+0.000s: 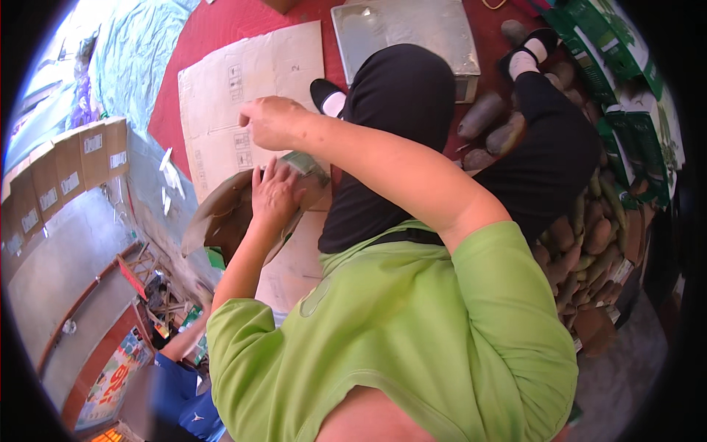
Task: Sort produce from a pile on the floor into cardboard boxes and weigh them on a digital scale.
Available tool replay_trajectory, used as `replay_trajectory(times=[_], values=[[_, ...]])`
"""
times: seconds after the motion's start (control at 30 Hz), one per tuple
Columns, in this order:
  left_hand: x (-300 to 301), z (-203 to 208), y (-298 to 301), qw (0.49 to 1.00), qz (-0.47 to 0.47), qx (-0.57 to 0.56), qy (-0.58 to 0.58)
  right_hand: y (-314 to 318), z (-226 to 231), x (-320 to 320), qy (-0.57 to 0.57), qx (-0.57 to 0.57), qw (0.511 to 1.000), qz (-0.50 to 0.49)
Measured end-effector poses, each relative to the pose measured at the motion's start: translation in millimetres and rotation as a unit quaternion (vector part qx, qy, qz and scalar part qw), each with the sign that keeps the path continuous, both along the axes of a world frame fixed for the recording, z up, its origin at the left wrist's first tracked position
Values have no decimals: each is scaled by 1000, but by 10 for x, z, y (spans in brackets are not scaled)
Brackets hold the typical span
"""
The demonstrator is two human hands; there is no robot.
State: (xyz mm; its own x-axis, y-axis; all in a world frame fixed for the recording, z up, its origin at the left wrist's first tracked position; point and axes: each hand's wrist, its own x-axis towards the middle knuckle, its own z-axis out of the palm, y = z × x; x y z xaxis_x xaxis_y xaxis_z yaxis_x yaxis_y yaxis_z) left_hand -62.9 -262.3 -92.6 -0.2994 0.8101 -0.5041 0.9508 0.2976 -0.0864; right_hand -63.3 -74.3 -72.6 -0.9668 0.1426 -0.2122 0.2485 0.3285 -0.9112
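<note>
Lime-green fabric shirt (390,324) foremost.
Left hand (276,193), splayed, best steadies brown curved-sided container (221,199) by tan cardboard sheet (210,110)'s edge; right hand (272,121) curled, hold unclear.

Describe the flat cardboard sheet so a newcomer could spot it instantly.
Find the red surface at the top of the view, left of the silver-topped box. On it lies the cardboard sheet, with the right hand in front of it. Unlike the brown open container beside the left hand, it is pale, flat and printed.
</note>
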Motion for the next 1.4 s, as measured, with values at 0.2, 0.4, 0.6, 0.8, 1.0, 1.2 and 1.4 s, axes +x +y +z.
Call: replay_trajectory(times=[0.2,0.4,0.6,0.8,1.0,1.2,1.4], values=[[47,124,104,997,52,56,-16,659,637,487,201,5,977,-72],[-52,185,171,983,113,133,-63,1846,1243,1714,268,76,927,-250],[-151,465,799,934,94,328,-105,2686,840,3433,178,119,845,-490],[114,1090,1697,867,87,475,-126,2906,97,4631,51,38,754,-654],[681,1288,2554,851,-46,498,-163,3186,-215,5467,-10,-62,614,-787],[847,1038,2838,882,-106,448,-103,3697,-120,6440,144,80,423,-891],[768,909,2887,905,-93,408,-74,4029,144,7470,8,346,296,-890]])
